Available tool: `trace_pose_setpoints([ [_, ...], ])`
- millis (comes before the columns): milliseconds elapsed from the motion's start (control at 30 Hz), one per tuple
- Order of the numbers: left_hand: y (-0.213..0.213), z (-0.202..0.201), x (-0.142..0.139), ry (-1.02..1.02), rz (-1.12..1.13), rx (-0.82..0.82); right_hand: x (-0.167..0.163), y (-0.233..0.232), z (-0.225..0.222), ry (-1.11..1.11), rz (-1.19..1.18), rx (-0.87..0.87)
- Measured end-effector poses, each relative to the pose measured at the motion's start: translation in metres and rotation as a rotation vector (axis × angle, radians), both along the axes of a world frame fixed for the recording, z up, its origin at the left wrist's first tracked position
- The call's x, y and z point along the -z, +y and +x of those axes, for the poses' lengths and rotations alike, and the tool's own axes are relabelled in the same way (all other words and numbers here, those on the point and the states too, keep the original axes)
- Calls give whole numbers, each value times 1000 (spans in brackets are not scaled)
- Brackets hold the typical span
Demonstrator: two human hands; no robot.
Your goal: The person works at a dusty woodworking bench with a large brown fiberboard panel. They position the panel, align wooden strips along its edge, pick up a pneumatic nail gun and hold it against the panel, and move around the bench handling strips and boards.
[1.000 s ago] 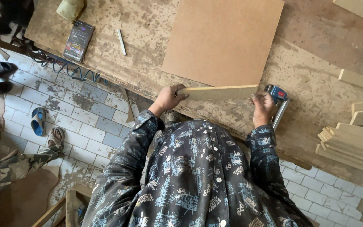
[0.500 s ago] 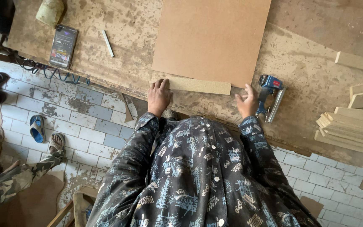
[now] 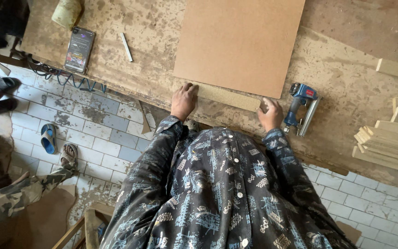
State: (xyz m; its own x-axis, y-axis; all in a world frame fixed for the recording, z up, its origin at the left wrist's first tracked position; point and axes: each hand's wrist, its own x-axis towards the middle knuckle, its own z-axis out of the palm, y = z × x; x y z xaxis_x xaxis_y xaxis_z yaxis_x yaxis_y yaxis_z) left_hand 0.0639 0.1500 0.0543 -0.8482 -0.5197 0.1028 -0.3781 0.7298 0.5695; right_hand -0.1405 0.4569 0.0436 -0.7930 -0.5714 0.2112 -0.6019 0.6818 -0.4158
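Note:
A narrow wooden strip lies flat on the dusty workbench, tucked along the near edge of a large brown fibreboard panel. My left hand presses on the strip's left end. My right hand holds its right end, fingers curled at the panel's corner. A blue nail gun rests on the bench just right of my right hand, not touched.
A phone and a white marker lie at the bench's left. Stacked wooden strips sit at the right. Cables hang off the bench edge. Another person's leg and sandals are on the tiled floor.
The wooden strip went from being held on edge near the bench front to lying flat against the panel's near edge. Both hands moved forward with it; the view shifted slightly.

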Motion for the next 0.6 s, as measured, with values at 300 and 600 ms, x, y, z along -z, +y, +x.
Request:
trace_pose_setpoints([
  [300,-21,-8,-38,-133,-20,-176,-24,-15,-32,25,-103,277],
  [600,-69,-25,-30,301,1004,-472,-34,-22,-39,-122,-27,111],
])
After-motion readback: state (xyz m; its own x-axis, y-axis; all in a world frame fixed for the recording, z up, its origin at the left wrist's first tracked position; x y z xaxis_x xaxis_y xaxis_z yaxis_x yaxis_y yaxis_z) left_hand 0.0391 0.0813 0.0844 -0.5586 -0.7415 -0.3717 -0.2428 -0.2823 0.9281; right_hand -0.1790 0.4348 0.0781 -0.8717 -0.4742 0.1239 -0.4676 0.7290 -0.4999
